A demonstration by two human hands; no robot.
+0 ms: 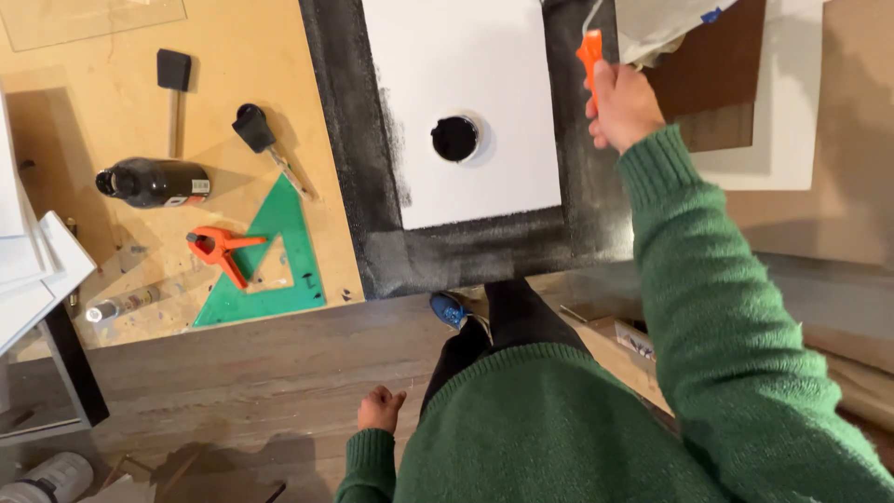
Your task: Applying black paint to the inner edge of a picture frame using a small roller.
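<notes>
Head view: right hand [622,104] clamped on orange tool [589,51], upper right; left hand [380,410] loosely curled, empty, bottom; white board [463,102] border partly blackened on counter [279,56].

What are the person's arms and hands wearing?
Both arms are covered by a fuzzy green knitted sweater. The right sleeve is long and ends in a ribbed cuff at the wrist. The left sleeve has the same ribbed cuff. Both the right hand and the left hand are bare: no gloves. No rings or watch show.
</notes>
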